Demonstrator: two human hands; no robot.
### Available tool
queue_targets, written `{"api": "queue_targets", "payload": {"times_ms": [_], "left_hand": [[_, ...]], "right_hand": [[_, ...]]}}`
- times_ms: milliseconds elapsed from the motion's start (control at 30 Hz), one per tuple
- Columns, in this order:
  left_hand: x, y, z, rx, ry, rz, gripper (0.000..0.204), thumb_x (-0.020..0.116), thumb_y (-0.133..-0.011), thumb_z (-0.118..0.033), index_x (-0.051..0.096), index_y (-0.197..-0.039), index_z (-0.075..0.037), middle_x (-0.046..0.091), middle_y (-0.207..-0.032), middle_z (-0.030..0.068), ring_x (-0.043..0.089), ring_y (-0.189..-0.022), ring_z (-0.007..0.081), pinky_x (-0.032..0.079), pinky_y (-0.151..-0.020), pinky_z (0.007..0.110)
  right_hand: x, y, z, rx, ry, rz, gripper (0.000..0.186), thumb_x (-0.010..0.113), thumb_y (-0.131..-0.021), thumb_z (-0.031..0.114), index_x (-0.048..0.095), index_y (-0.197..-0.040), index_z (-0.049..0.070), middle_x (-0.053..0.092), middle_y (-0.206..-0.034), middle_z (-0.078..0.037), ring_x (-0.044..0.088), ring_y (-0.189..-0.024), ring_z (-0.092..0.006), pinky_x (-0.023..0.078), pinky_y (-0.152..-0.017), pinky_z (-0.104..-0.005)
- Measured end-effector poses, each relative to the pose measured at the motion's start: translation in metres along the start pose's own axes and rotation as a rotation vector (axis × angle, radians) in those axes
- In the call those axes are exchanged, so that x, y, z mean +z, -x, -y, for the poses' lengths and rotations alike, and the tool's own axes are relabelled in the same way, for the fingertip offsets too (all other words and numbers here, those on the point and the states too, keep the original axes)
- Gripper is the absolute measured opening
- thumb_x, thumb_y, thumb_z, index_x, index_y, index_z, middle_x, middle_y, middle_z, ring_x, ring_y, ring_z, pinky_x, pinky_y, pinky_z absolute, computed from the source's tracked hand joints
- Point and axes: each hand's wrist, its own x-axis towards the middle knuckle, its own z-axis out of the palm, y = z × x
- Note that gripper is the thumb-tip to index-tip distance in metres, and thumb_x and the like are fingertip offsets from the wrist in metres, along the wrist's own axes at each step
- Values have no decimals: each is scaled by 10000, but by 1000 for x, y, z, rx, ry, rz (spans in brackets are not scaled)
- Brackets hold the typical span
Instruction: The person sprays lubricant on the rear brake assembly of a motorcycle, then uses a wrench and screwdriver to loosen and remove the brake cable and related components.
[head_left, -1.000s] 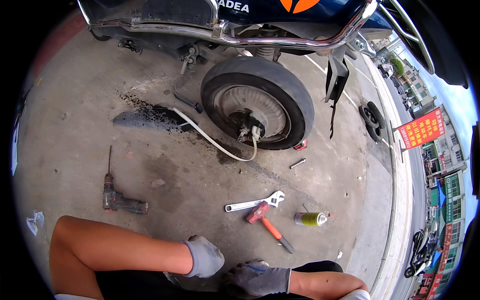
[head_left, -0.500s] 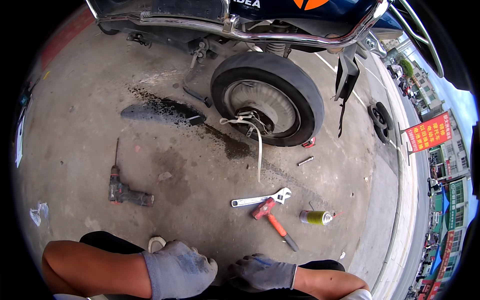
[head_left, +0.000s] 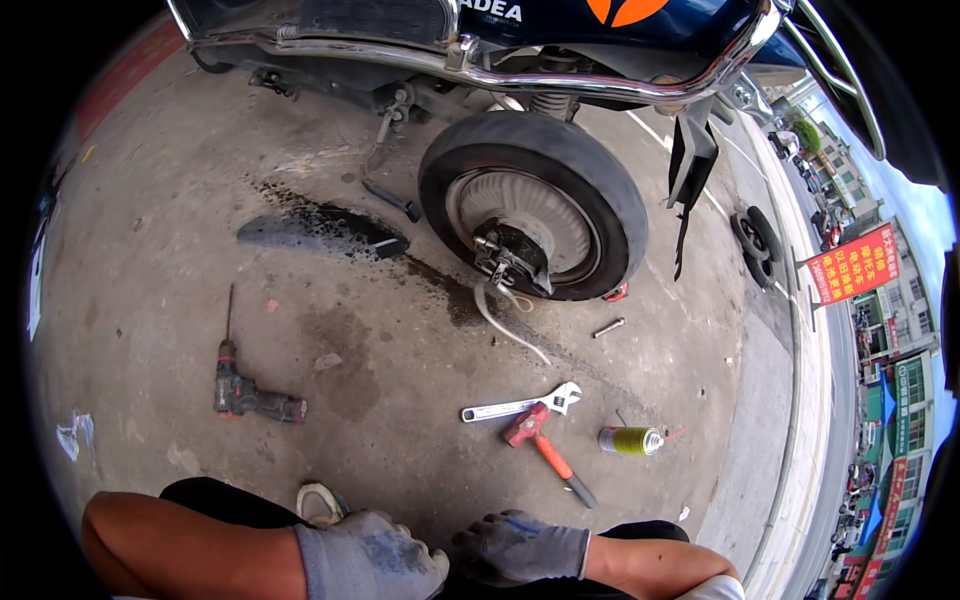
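My left hand (head_left: 372, 556), in a grey work glove, is closed low in front of me with nothing showing in it. Close beside it, my right hand (head_left: 522, 547), gloved alike, is loosely closed too, its knuckles toward the left hand. The undersides of both are hidden. Beyond them stands the wheel (head_left: 622, 200) of a dark blue scooter (head_left: 560, 20). A pale cable (head_left: 505, 325) hangs from its hub (head_left: 505, 250) to the ground. Nearer lie an adjustable wrench (head_left: 500, 409) and a red-headed hammer (head_left: 553, 458), its head touching the wrench.
A power drill (head_left: 258, 398) with a long bit lies at left. A spray can (head_left: 630, 440) lies at right, below a loose bolt (head_left: 609, 327). A dark curved panel (head_left: 290, 236) rests by an oily stain. Spare tyres (head_left: 757, 235) and a red sign (head_left: 850, 266) are farther right.
The hub fittings have turned, and the pale cable now hangs lower, its free end swung to the right. My left hand has shifted slightly right and down; my right hand has barely moved.
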Motion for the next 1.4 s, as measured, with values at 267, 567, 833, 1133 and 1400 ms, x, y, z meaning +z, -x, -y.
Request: {"api": "queue_targets", "payload": {"times_ms": [267,567,833,1133,1400], "left_hand": [[-2,0,1,20,-20,-39,175,548,-886,-219,611,-888,-55,700,-777,164,716,-713,327,558,-621,480],[2,3,0,33,-30,-111,184,554,-885,-215,619,-857,-44,696,-757,170,712,-695,330,557,-614,475],[8,-7,12,106,82,38,336,490,-964,-273,579,-1013,48,671,-750,202,707,-743,381,558,-681,502],[-1,2,-1,35,21,-94,200,555,-888,-221,625,-841,-40,689,-722,179,708,-674,344,554,-599,489],[-1,3,0,30,16,-95,202,550,-891,-218,627,-845,-37,692,-726,183,712,-679,347,558,-601,490]], "right_hand": [[-3,-1,-2,19,-27,49,463,648,-910,362,583,-1234,38,676,-1018,-181,661,-970,-367,542,-828,-464],[0,-2,-4,7,-7,24,451,604,-937,373,588,-1233,33,681,-1049,-203,669,-954,-381,543,-833,-466],[0,-2,-5,25,-18,38,454,657,-904,359,599,-1228,46,689,-1050,-192,669,-969,-388,541,-836,-480],[0,-1,-8,-17,49,24,497,584,-947,413,589,-1254,22,683,-1007,-204,677,-920,-374,549,-819,-449],[-3,-2,-7,30,-5,56,485,650,-908,375,585,-1251,39,679,-1065,-194,663,-992,-382,541,-853,-473]]}}
